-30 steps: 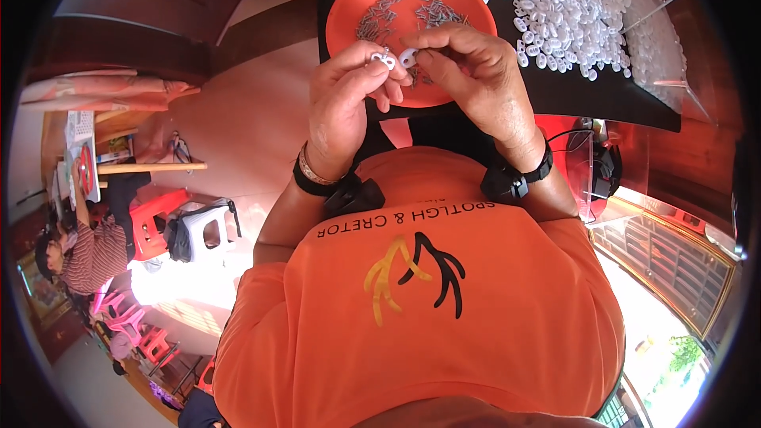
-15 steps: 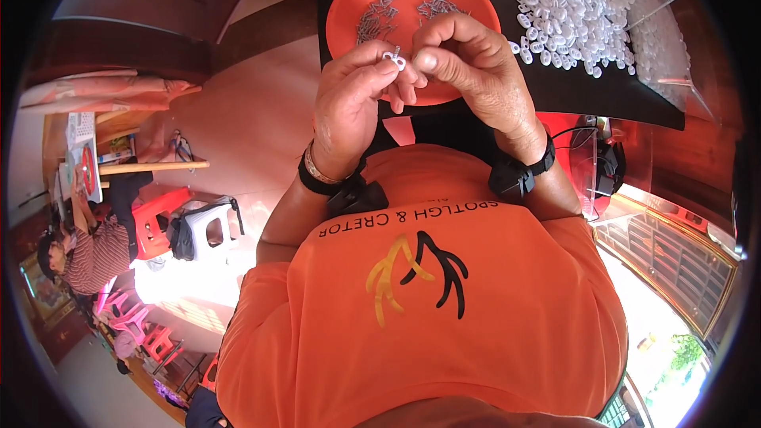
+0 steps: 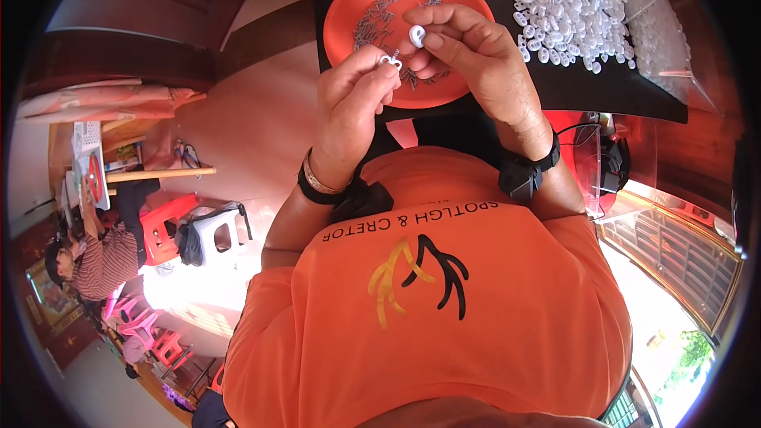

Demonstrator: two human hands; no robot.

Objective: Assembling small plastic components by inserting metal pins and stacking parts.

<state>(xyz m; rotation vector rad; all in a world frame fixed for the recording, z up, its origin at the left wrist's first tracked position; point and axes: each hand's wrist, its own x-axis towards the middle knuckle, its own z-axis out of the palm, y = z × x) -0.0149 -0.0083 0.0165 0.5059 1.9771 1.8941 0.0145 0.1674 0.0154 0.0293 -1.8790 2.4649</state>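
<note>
Left hand: here's the left hand [image 3: 349,103], thumb and forefinger pressed together on a looped white piece [image 3: 390,63], gripping it right at the fingertips.
Metal bit: and look, a small grey metal bit [image 3: 395,54] pokes up from that looped piece, on the side away from the wearer.
Right hand: over to the right hand [image 3: 485,63], a neat pinch on a white ring piece [image 3: 417,35], hole in plain view, the other fingers loosely curled.
Gap: the two white pieces are near each other, apart, the ring piece a touch farther out and to the right.
Red basin: beneath both hands sits the red basin [image 3: 341,25], round and shallow, with grey metal pieces [image 3: 375,22] scattered across its floor.
Desk: all of it on a black desk [image 3: 590,97], and what a heap to the right, a broad white pile [image 3: 563,12] of small holed pieces, loose ones spilling toward the basin!
Wrists: black bands on both, left [image 3: 317,189] and right [image 3: 548,158].
</note>
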